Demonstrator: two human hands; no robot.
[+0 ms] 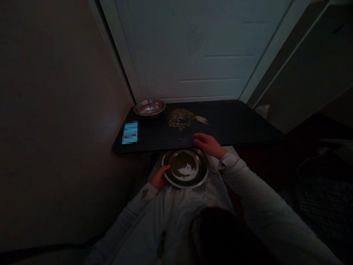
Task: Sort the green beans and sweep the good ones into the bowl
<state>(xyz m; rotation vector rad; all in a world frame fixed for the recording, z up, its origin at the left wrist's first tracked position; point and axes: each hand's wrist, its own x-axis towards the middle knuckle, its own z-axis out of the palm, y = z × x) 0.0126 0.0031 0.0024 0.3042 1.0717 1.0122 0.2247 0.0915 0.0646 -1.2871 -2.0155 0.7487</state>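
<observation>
While left grip [159, 179] clasps basin [203, 170] at one side | inside: greenish grains [178, 165] | right grip [210, 145] half-open, visibly empty

A dark table [234, 125] stands before a pale door [226, 36] bearing striped hearts [195, 39], beside a dimly lit wall [55, 92].

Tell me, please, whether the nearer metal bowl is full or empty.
The bowl is partly filled: greenish grains cover part of its bottom, leaving some bare.
</observation>
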